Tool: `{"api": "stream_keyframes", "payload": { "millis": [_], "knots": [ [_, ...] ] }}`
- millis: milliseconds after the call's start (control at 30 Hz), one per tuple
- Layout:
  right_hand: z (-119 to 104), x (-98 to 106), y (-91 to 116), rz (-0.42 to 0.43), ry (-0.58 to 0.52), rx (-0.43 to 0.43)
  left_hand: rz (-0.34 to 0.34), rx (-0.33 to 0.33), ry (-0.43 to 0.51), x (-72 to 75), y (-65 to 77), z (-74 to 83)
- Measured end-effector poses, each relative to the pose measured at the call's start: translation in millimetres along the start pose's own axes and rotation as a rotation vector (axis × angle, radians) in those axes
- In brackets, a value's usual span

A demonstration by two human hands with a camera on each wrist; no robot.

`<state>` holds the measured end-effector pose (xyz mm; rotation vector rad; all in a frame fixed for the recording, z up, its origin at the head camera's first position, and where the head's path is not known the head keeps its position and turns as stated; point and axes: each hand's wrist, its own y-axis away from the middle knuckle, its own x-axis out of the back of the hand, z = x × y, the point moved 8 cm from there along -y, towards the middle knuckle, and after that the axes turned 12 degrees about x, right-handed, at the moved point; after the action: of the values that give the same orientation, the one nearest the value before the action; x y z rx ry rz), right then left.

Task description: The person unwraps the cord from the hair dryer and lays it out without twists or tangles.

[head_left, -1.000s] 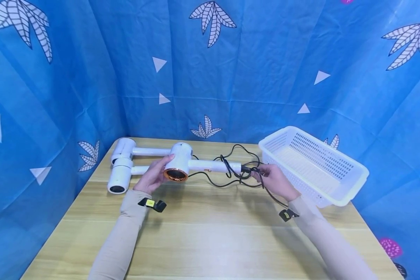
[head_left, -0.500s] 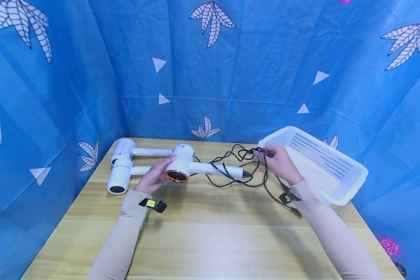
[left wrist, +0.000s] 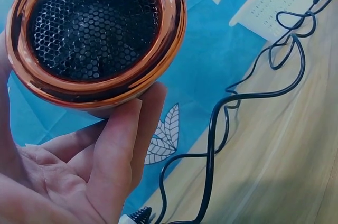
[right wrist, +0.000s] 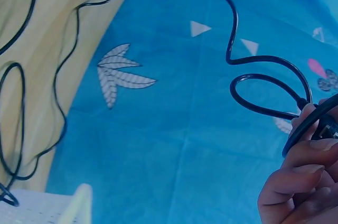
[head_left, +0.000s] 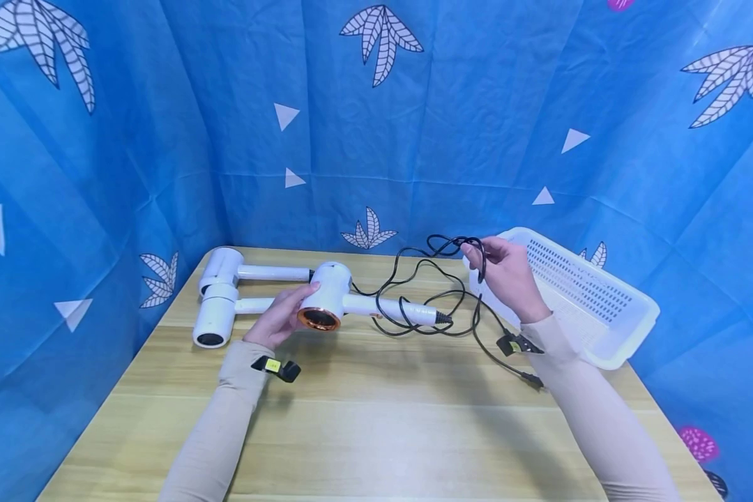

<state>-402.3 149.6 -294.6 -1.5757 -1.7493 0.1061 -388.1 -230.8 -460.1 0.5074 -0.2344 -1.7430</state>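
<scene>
In the head view my left hand [head_left: 277, 322] holds a white hair dryer [head_left: 334, 282] by its head, the handle pointing right. The left wrist view shows the fingers and thumb around the head, below the copper rim [left wrist: 174, 49] and dark mesh. My right hand [head_left: 510, 277] pinches the dryer's looped black cord [head_left: 482, 268] above the table, beside the basket. In the right wrist view, a dark plug-like piece [right wrist: 327, 128] sits among those fingers, partly cut off. Two more white hair dryers, a rear one [head_left: 222, 265] and a front one [head_left: 212, 324], lie at left.
A white perforated basket [head_left: 640, 317] stands at the right on the wooden table [head_left: 376, 432]. Black cords tangle near the middle, and a cord end with a plug [head_left: 531, 380] hangs or lies by the right wrist. A blue patterned curtain [head_left: 376, 139] surrounds the table.
My right hand left the base of the handle and moved up and slightly right, lifting the cord and loosening its loops. The dryer shifted slightly right, its handle end dipping.
</scene>
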Motion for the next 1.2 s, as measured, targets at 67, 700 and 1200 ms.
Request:
{"api": "stream_keyframes", "payload": {
  "millis": [67,700,1200],
  "knots": [
    [-6.9,3.7,0.4,0.011,-0.005,0.015,0.002,0.002,0.003,0.1,-0.2,-0.5],
    [-60.1,12.2,26.7,0.023,-0.096,0.129,-0.003,0.016,0.06,2.6,-4.9,-2.3],
    [-64.0,-3.1,52.7,-0.062,-0.123,0.113,0.013,0.024,0.036,2.4,-5.0,-2.3]
  ]
}}
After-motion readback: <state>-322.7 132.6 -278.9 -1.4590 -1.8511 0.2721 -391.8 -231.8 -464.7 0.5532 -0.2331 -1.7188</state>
